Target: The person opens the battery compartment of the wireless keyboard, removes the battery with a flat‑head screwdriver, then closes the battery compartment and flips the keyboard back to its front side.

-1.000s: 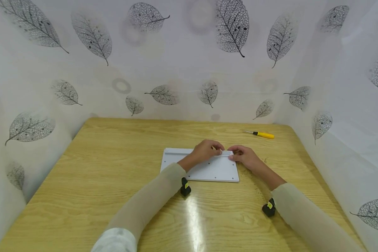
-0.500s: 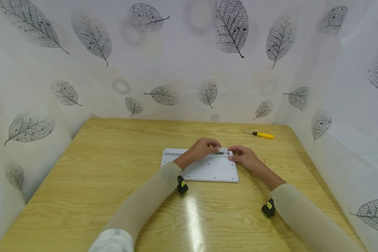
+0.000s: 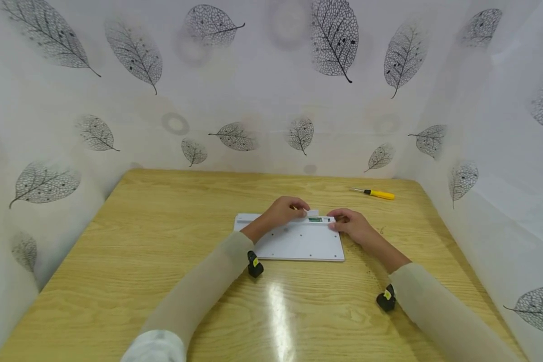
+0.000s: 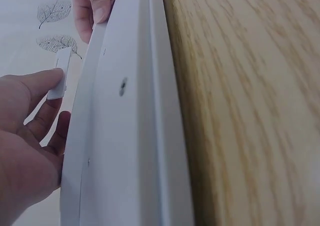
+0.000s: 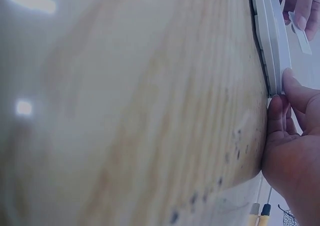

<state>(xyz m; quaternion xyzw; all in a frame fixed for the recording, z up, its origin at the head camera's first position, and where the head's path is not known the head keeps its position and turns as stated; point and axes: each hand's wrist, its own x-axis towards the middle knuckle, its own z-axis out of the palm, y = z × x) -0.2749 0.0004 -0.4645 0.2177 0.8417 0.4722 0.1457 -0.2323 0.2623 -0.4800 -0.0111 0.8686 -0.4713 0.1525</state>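
Note:
A white keyboard lies keys down on the table, its screw-dotted back facing up. Near the right end of its raised far strip, a battery compartment is uncovered and shows something green inside. My left hand pinches a small white battery cover between thumb and fingers, lifted off the strip just left of that opening. At the keyboard's far right corner, my right hand grips the end, thumb on the back and fingers at the edge. The row of keys shows underneath in the right wrist view.
A yellow-handled screwdriver lies at the back right of the wooden table. Pale curtains printed with leaves enclose the back and both sides. Dark specks mark the tabletop near the right hand.
The left hand has drawn the battery cover leftward and up off the keyboard, exposing the compartment. The right hand has stayed at the corner.

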